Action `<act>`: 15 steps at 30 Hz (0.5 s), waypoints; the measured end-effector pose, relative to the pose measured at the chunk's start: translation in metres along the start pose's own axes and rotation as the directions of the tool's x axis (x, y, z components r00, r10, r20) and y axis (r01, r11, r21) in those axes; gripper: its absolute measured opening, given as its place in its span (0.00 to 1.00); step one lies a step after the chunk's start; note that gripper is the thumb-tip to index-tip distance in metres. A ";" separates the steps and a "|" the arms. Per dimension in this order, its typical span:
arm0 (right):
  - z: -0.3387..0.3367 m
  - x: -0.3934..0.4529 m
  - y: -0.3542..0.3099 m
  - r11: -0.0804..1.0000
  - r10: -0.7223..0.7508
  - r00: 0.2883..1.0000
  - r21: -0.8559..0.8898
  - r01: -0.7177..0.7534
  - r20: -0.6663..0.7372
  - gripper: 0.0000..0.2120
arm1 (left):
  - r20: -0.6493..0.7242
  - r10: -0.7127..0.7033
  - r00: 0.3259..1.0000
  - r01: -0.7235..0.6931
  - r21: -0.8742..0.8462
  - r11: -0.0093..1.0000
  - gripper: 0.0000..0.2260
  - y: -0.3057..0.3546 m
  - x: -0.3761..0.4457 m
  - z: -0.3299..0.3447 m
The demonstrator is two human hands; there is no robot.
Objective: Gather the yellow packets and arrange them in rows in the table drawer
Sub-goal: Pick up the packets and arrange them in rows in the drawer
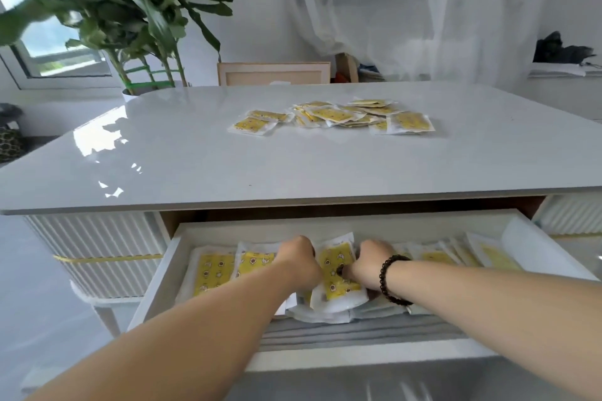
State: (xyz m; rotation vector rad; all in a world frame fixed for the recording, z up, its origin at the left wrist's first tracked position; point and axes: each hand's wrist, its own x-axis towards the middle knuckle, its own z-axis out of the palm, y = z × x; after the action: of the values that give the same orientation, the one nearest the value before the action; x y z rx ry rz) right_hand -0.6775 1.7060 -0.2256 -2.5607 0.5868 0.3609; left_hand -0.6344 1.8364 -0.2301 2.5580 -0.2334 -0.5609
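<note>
Both hands are down in the open drawer [534, 238], working one yellow packet [337, 273] that sits right between them. The left hand [299, 259] curls onto its left edge, the right hand [369, 265] onto its right edge; the fingertips themselves are hidden, so the exact pinch I cannot tell. The packet's long axis runs away from the person, tilted slightly. Beyond the fingers, well apart on the tabletop [195, 153], the loose pile of packets [338, 115] waits, nearer the right hand by my reckoning.
</note>
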 end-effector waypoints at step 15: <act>-0.065 -0.044 -0.040 0.967 -0.206 0.977 -0.161 0.195 -0.058 0.08 | -0.364 0.336 0.869 -0.239 0.285 0.928 0.09 0.032 -0.057 -0.083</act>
State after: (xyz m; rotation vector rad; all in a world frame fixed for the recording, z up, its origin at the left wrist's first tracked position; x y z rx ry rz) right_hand -0.6879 1.7194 -0.1395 -2.7629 0.3314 0.2499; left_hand -0.6522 1.8610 -0.1291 2.7157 -0.5491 0.1281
